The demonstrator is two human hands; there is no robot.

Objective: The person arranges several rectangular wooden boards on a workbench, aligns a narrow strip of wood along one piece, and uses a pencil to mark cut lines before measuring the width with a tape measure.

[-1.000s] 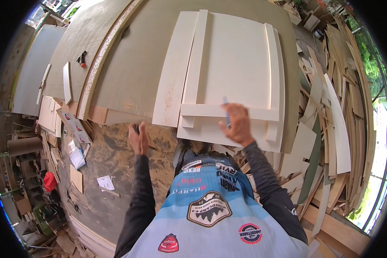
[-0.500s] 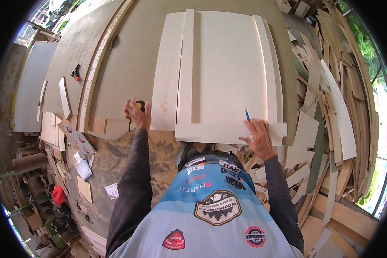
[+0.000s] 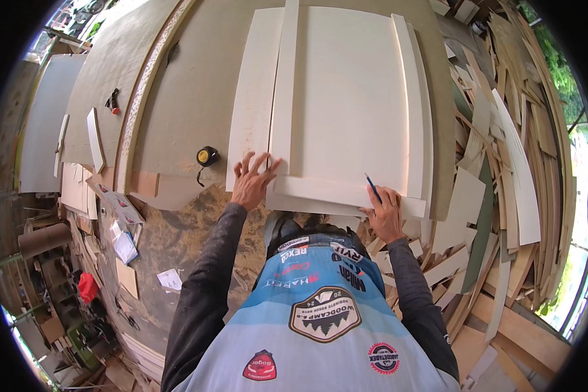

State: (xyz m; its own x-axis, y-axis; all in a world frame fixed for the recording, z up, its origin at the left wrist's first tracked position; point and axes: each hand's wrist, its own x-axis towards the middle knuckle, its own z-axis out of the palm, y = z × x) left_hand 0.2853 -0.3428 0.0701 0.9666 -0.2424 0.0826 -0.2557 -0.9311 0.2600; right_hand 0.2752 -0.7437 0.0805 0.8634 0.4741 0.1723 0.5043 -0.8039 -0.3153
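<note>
My left hand (image 3: 251,185) has its fingers spread over the left part of the white panel (image 3: 346,98), with fingertips at the lower end of the left upright strip (image 3: 285,104). My right hand (image 3: 384,214) grips a blue pencil (image 3: 372,185), its tip pointing away from me. That hand rests at the near white strip (image 3: 333,189), which lies across the panel's near end, slightly slanted with its right end closer to me. Another upright strip (image 3: 408,104) runs along the panel's right side. A yellow and black tape measure (image 3: 206,156) lies left of my left hand.
The panel lies on a large grey-brown board (image 3: 196,85). Red-handled pliers (image 3: 114,103) and a short white offcut (image 3: 95,140) lie to the left. Wood scraps (image 3: 522,130) are heaped along the right. Papers (image 3: 124,245) lie on the floor at left.
My left hand has left the tape measure and moved right onto the panel. The near strip has shifted left and now slants. My right hand, still with the pencil, has come slightly nearer.
</note>
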